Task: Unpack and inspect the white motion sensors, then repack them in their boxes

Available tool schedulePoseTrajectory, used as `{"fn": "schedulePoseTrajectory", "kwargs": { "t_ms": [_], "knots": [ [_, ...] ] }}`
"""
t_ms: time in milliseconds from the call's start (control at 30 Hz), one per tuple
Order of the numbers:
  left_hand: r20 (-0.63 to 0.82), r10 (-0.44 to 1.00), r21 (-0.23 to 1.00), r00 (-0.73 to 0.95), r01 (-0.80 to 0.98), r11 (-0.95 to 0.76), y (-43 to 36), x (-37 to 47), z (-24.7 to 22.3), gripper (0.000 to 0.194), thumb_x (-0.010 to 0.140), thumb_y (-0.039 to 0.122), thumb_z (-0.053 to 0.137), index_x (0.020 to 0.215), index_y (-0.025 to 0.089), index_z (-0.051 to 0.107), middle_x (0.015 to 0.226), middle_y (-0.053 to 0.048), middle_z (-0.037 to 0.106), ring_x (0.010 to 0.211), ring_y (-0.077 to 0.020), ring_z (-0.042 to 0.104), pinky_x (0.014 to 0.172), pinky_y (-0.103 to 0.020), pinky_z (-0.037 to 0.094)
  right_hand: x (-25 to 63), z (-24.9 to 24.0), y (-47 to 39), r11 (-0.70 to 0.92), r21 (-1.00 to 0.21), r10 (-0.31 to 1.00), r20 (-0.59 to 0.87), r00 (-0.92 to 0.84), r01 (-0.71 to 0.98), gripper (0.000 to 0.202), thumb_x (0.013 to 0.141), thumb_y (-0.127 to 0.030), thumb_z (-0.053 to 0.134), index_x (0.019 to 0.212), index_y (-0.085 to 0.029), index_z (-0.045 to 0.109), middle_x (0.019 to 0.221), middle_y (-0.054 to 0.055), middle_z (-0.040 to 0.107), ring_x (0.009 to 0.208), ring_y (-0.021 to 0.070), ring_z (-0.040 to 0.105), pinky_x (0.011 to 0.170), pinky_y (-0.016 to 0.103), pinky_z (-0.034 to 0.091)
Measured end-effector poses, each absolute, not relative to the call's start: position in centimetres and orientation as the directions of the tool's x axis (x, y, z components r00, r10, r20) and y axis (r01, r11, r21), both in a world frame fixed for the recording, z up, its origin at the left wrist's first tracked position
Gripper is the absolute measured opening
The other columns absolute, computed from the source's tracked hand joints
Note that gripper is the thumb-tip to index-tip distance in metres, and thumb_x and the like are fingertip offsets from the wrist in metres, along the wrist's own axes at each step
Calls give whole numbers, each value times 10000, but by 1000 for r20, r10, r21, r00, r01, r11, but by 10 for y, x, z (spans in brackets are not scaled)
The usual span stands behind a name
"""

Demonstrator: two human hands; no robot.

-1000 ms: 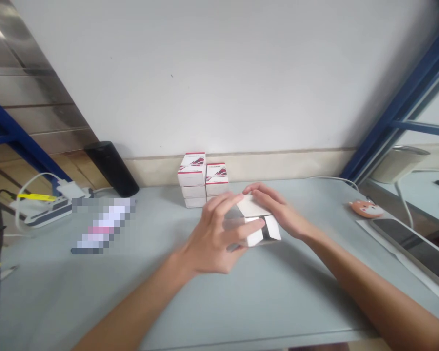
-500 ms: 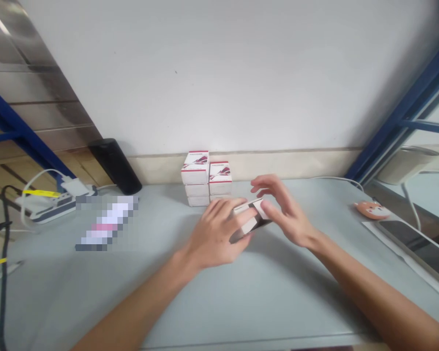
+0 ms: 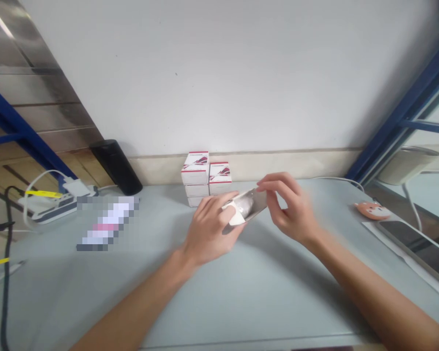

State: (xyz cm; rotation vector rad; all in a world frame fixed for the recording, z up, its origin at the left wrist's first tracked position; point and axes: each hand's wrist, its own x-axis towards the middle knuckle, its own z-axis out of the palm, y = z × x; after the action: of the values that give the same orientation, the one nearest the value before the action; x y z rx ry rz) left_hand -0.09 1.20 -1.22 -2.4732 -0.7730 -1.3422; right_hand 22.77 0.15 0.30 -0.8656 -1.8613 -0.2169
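My left hand (image 3: 210, 231) is wrapped round a small white carton (image 3: 237, 217), held tilted above the table with its opening facing me. Something shiny in clear plastic (image 3: 246, 204) shows inside it; its kind is not plain. My right hand (image 3: 289, 210) pinches the carton's raised lid flap at its upper right edge, thumb and fingertips together. Just behind my left hand stand stacked white boxes (image 3: 196, 176) with red edging and a dark red pattern on top.
On the left of the table (image 3: 190, 302) are a pixelated flat object (image 3: 108, 224), a black cylinder (image 3: 116, 166) and a white power strip (image 3: 54, 208) with cables. An orange and white animal-shaped item (image 3: 373, 210) and a dark flat device (image 3: 417, 246) lie on the right.
The carton's lid has swung open, showing the inside. My right hand has closed from spread fingers into a pinch on the lid flap. My left hand keeps its hold.
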Motion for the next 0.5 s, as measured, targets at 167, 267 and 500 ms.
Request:
{"fn": "schedulePoseTrajectory", "kwargs": {
  "t_ms": [167, 267, 500],
  "knots": [
    [867, 201, -92, 457, 541, -836, 17, -4, -15, 372, 861, 96, 768, 1092, 269, 534, 1342, -136, 733, 1207, -265, 714, 953, -430, 544, 233, 0, 7, 612, -234, 545, 817, -189, 755, 274, 1010, -128, 521, 1076, -289, 733, 1207, 88, 639, 905, 199, 687, 737, 358, 585],
    [855, 164, -169, 493, 563, -809, 19, -6, -15, 391, 854, 42, 734, 1098, 271, 531, 1352, -140, 734, 1232, -286, 704, 959, -449, 532, 227, -1, 3, 584, -244, 579, 794, -186, 774, 240, 1025, -216, 560, 1133, -300, 757, 1257, 108, 640, 1072, 257, 678, 872, 433, 600],
    [843, 166, -141, 511, 509, -849, 18, -5, -19, 370, 874, 81, 753, 1133, 268, 566, 1308, -124, 759, 1137, -256, 733, 921, -407, 540, 217, -6, 3, 491, -596, 806, 588, -71, 635, 170, 959, -440, 719, 1021, -298, 790, 1307, 91, 646, 1220, 304, 637, 1037, 509, 561]
  ]
}}
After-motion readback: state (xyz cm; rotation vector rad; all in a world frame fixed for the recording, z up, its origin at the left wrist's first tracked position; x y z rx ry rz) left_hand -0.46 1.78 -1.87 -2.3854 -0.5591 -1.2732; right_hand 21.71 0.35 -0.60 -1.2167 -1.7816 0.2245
